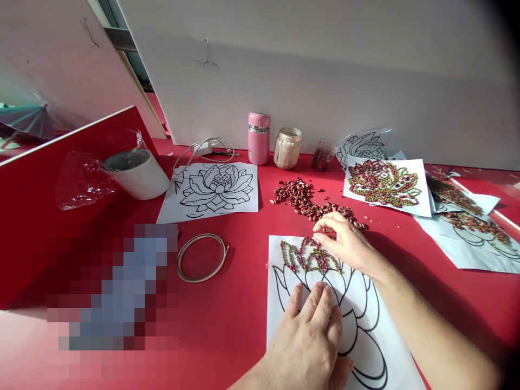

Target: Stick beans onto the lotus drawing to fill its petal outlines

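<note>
My left hand [311, 336] lies flat on a white sheet with a printed lotus outline [365, 338], its fingers spread over the petals. Red and green beans [306, 257] follow some of the lines at the top of this sheet. Over that top edge hovers my right hand [345, 241], thumb and fingers bent together; whatever they pinch is too small to make out. Just beyond its fingertips a loose heap of reddish-brown beans [298, 197] spreads across the red table [227, 336].
A pink flask [259, 138] and a glass jar [288, 148] stand at the back. Left are another lotus print [219, 189], a tape ring [202, 258] and a white cylinder [140, 173]. Bean-covered lotus sheets [385, 187] lie right. A blurred blue patch [122, 292] is at lower left.
</note>
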The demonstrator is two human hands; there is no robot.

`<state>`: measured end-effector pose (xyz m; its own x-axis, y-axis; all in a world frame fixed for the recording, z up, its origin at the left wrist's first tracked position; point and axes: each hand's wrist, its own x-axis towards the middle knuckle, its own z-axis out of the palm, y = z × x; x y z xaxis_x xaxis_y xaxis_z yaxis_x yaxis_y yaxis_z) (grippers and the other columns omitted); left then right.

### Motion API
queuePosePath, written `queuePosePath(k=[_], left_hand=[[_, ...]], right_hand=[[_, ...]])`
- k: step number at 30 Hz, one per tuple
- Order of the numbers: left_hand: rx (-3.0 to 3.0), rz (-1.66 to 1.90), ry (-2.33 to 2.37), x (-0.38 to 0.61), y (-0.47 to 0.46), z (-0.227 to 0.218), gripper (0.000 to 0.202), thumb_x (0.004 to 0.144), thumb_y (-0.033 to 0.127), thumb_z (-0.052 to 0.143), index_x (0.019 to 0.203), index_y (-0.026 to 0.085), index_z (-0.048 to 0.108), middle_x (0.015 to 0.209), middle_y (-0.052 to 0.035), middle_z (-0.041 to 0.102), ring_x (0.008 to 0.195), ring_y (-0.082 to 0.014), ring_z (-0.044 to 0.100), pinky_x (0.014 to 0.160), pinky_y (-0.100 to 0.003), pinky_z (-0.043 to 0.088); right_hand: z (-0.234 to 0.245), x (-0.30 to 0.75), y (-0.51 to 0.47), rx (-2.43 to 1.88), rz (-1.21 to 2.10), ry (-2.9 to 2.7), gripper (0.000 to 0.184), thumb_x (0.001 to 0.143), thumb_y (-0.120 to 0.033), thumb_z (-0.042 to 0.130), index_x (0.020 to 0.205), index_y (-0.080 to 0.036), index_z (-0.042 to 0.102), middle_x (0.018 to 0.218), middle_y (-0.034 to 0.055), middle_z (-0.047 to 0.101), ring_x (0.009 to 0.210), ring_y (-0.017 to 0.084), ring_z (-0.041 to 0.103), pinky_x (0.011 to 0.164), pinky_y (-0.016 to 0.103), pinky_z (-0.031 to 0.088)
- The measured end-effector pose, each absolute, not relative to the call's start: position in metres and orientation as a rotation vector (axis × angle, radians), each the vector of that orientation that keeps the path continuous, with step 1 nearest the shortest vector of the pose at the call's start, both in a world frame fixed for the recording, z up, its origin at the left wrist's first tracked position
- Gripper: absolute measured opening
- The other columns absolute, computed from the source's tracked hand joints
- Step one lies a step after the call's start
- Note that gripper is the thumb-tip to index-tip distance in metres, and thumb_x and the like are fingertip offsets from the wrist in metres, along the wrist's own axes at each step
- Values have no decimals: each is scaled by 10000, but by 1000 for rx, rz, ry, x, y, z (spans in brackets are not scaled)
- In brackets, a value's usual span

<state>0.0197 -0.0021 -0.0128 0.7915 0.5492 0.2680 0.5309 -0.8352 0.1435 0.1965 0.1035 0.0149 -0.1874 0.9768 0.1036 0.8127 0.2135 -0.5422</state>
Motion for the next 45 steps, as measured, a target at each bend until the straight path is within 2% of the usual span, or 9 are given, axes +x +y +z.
queuePosePath(k=[5,9,16,23,28,32,38,45], left_hand=[[2892,461,900,19,-4,-10,533,869,490,277,1239,131,416,1333,-131,392,1262,-268,279,981,-445,273],[2932,464,886,19,-6,-6,526,871,479,263,1221,124,430,1321,-140,399,1243,-272,313,965,-444,293],[3043,548,882,21,-4,-14,551,837,528,283,1156,126,484,1268,-154,441,1199,-290,363,903,-443,345],[3051,580,919,22,-6,-15,578,847,536,252,1190,119,457,1250,-155,447,1193,-283,368,900,-447,346],[3063,549,902,22,-7,-16,568,857,527,231,1159,116,481,1250,-163,441,1198,-291,362,904,-460,339],[3050,543,914,20,-4,-13,566,860,520,230,1161,109,476,1272,-173,420,1209,-293,348,907,-453,340],[3031,484,902,15,3,-5,558,857,519,258,1179,109,458,1282,-164,413,1216,-277,341,926,-445,326],[3037,502,895,16,6,-6,551,855,517,268,1169,109,466,1259,-164,430,1207,-282,347,897,-455,349]], right_hand=[[6,199,106,-1596,340,-2125,215,724,-304,552,920,-217,548,1048,73,479,1012,204,483,893,368,393],[-1,199,105,-1614,250,-2155,269,710,-344,563,948,-219,547,1096,88,472,1044,233,467,929,410,365],[-9,203,106,-1632,231,-2171,331,706,-408,557,977,-220,538,1106,93,477,1057,253,467,915,424,373],[3,205,106,-1560,256,-2090,237,751,-370,513,938,-227,544,1042,92,528,1036,232,488,931,384,372],[11,211,110,-1620,364,-1841,227,744,-397,510,902,-241,557,1033,95,541,923,233,552,761,369,462],[16,214,109,-1622,497,-1748,235,731,-404,521,901,-246,558,1055,93,531,931,232,542,660,333,474],[10,228,108,-1662,585,-1697,231,729,-393,544,917,-260,555,1083,82,539,961,225,537,709,340,471],[4,242,115,-1718,667,-1523,254,688,-409,572,892,-259,563,1018,88,590,938,244,555,792,373,456]])
